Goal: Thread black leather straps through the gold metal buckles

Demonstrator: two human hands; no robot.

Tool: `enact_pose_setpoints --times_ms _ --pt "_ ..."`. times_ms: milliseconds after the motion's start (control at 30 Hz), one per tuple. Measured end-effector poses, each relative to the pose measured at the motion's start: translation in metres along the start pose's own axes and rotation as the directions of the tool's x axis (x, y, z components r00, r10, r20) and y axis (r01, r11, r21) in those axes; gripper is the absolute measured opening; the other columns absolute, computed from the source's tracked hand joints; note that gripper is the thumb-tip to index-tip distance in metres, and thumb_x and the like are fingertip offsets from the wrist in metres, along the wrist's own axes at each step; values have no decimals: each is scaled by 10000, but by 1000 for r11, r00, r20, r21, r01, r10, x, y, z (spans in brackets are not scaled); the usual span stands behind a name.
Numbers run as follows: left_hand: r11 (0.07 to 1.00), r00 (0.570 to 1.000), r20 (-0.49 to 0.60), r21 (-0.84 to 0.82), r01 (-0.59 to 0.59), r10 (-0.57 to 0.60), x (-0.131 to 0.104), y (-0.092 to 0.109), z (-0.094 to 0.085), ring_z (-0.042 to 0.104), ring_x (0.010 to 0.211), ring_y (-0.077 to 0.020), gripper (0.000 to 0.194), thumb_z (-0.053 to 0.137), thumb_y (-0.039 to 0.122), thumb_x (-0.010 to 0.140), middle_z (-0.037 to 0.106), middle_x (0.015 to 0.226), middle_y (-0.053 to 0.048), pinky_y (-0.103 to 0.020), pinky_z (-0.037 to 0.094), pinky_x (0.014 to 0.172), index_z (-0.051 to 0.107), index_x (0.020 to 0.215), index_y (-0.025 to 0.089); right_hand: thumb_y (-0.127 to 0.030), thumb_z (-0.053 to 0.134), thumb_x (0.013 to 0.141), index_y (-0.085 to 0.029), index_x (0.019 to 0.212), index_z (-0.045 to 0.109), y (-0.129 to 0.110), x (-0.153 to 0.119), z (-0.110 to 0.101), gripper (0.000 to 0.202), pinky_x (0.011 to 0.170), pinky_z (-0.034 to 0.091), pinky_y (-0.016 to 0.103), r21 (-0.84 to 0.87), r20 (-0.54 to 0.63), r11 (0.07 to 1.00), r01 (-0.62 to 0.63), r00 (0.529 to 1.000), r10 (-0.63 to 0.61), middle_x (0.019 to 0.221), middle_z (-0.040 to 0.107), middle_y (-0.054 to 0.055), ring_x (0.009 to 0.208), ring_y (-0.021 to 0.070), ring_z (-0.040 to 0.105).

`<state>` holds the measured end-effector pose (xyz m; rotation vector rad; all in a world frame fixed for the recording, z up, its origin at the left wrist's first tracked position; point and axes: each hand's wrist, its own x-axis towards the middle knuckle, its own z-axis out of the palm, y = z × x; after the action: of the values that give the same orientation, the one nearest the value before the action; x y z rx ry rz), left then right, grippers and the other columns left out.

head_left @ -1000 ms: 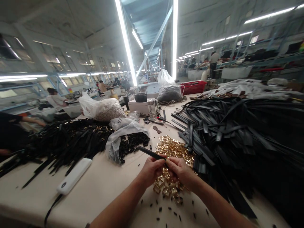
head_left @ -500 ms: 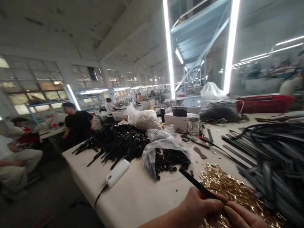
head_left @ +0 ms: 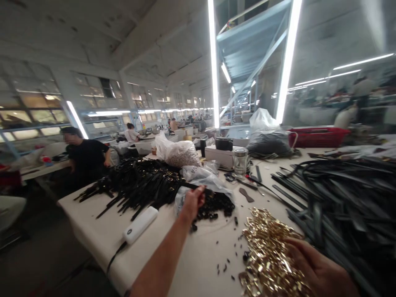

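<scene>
Head view: left hand point(head_left: 194, 199) keeps the strap point(head_left: 209, 192), right hand point(head_left: 318, 266) now at buckles point(head_left: 266, 251).

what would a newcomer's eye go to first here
Probably the bright pile of gold buckles beside the right hand, glittering on the pale table. Next, the big heap of black straps on the right, and the two glaring upright light tubes beyond the table.
</scene>
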<state>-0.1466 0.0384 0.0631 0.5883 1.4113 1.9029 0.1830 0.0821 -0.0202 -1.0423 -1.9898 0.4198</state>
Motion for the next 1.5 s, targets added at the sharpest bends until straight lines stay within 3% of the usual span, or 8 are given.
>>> enact_pose_setpoints --times_ms 200,367,500,633,833,1067,1233,1500 --pt "1000 950 -313 -22 8 -15 63 21 -66 465 367 -41 197 691 277 743 586 528 36 -131 317 361 575 741 118 -478 404 878 -205 959 667 13 13 -42 387 654 497 284 -203 -212 965 -168 969 125 856 736 59 743 225 693" --pt "1000 909 -417 8 4 0 64 12 -97 450 349 -46 221 615 232 821 554 526 56 -118 236 342 546 992 109 -386 348 926 -185 981 661 22 13 -59 376 678 464 301 -471 -279 859 -200 958 69 991 703 82 826 234 669" --pt "1000 953 -304 29 1 8 41 -9 -77 452 371 -36 378 622 195 804 577 587 47 -109 247 354 534 1169 157 -349 480 904 -169 1037 648 15 10 -58 280 683 437 302 -683 -116 703 -197 980 162 995 676 90 845 230 640" --pt "998 998 52 -31 46 -45 -3 -29 -29 487 423 -44 488 704 261 719 613 650 18 -134 328 401 571 1180 169 -353 634 816 -186 961 680 4 8 -49 226 676 406 328 -819 33 567 -89 979 203 925 655 91 841 259 607" --pt "986 902 416 -59 154 -116 -78 -68 33 498 440 -55 509 733 392 691 629 680 -8 -170 283 405 617 1120 143 -267 522 886 -221 870 690 11 8 -49 175 620 366 304 -835 50 548 -48 986 162 869 656 59 759 220 615" --pt "964 821 508 90 249 -260 -106 -108 50 514 419 -79 463 719 477 688 627 641 -15 -192 290 393 645 975 120 -390 362 895 -190 766 614 16 16 -58 346 529 369 277 -473 -187 839 -270 961 203 778 674 69 616 193 602" --pt "933 815 475 42 356 -332 -98 -104 48 545 426 -77 656 612 646 714 643 682 -18 -160 297 386 542 1132 146 -546 372 868 -196 677 566 -15 13 -41 444 579 437 254 125 136 941 -314 945 297 613 621 24 607 184 588" --pt "926 869 409 -126 355 -278 -87 -95 40 536 447 -56 468 720 502 703 629 619 -15 -144 364 417 650 922 94 -506 344 923 -188 658 543 -21 5 -20 459 597 403 256 160 357 939 -304 905 232 606 576 -2 596 153 541"
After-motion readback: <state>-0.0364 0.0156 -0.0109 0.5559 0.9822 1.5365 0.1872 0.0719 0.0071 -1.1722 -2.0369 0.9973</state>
